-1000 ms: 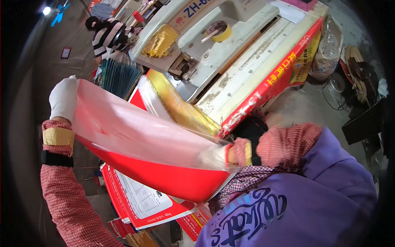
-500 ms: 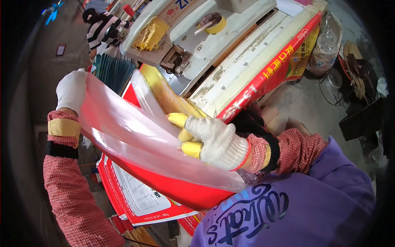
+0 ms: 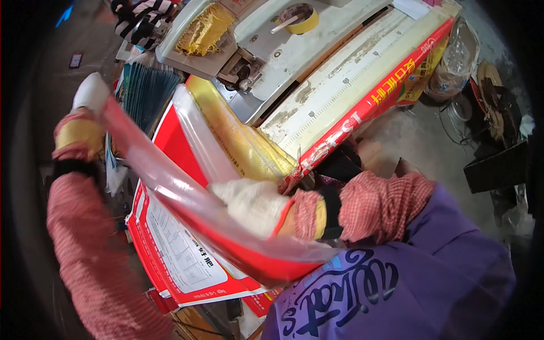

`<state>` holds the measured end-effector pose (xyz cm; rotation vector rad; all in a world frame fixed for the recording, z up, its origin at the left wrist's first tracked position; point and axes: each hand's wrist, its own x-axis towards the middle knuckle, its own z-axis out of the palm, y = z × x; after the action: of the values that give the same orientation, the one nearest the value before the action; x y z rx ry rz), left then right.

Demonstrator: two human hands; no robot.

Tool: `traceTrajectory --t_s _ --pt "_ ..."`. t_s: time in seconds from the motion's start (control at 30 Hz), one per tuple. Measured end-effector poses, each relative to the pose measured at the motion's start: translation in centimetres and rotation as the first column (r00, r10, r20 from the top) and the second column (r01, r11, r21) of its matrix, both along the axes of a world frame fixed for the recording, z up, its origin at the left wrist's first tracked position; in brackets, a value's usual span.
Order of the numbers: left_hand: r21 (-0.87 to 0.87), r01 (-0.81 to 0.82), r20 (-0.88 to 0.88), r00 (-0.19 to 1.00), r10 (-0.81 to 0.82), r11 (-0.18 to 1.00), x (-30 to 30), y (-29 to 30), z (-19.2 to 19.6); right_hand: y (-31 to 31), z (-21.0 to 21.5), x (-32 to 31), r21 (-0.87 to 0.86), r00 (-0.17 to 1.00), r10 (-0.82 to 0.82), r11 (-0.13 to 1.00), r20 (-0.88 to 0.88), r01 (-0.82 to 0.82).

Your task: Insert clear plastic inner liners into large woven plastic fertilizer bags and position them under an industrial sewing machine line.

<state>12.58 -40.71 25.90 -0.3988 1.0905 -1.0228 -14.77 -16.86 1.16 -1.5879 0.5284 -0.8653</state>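
A red sack (image 3: 289, 269) with a clear plastic liner (image 3: 173, 184) stretches between my hands, its lower end against my purple top. My left hand (image 3: 90, 92), in a white glove, is raised at the far left and closed on the sack's upper end. My right hand (image 3: 252, 207), in a knitted glove, lies against the liner near the middle. Its fingers are blurred and partly hidden by the plastic. Just beyond it, a yellow woven sack (image 3: 246, 139) with a clear liner hangs by the machine. Red-and-white printed sacks (image 3: 190, 255) are stacked below.
A pale sewing machine (image 3: 266, 62) stands ahead, with a tape roll (image 3: 309, 24) and frayed yellow cloth (image 3: 205, 29) on it. Its worn table (image 3: 334, 85) has a red printed wrap (image 3: 368, 105) along its edge. Teal sheets (image 3: 144, 93) and a person in stripes (image 3: 141, 22) are farther left.
My right hand has moved left and down, its fingers now obscured. My left hand has shifted slightly up and left. The sack is drawn narrower, uncovering more of the yellow sack and printed stack.
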Motion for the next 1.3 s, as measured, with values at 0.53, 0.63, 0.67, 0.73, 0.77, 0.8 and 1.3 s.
traceTrajectory --t_s 0.53,0.63,0.67,0.73,0.77,0.8,1.3 --pt "-0.338 0.161 -0.845 -0.487 -0.223 0.927 -7.9 0.8 -29.4 0.7 -9.0 -15.5 0.931 0.989 -0.15 0.362 0.0 0.054" --pt "-0.309 0.11 -0.83 -0.516 -0.211 0.945 -7.7 1.2 -29.0 0.5 -6.5 -15.0 0.924 0.921 -0.375 0.379 0.103 0.051" --pt "-0.311 0.099 -0.826 -0.52 -0.217 0.945 -8.3 1.3 -28.9 0.7 -6.5 -15.3 0.923 0.925 -0.367 0.381 0.096 0.055" --pt "-0.268 0.106 -0.874 -0.445 -0.196 0.958 -9.3 1.7 -28.1 1.1 -6.6 -16.0 0.204 0.866 -0.235 0.914 -0.441 0.351" --pt "-0.029 -0.004 -0.85 -0.526 -0.027 1.0 -9.7 1.4 -27.9 0.6 -5.3 -16.0 -0.051 0.763 -0.269 0.954 -0.588 0.297" --pt "-0.194 0.029 -0.928 -0.33 -0.174 0.981 -9.6 2.1 -27.5 0.5 -5.2 -16.1 -0.058 0.769 -0.259 0.959 -0.584 0.279" --pt "-0.13 -0.39 -0.974 -0.122 -0.191 0.912 -6.5 -3.1 -26.8 -4.9 -5.1 -10.2 -0.344 0.688 -0.369 0.921 -0.625 0.182"
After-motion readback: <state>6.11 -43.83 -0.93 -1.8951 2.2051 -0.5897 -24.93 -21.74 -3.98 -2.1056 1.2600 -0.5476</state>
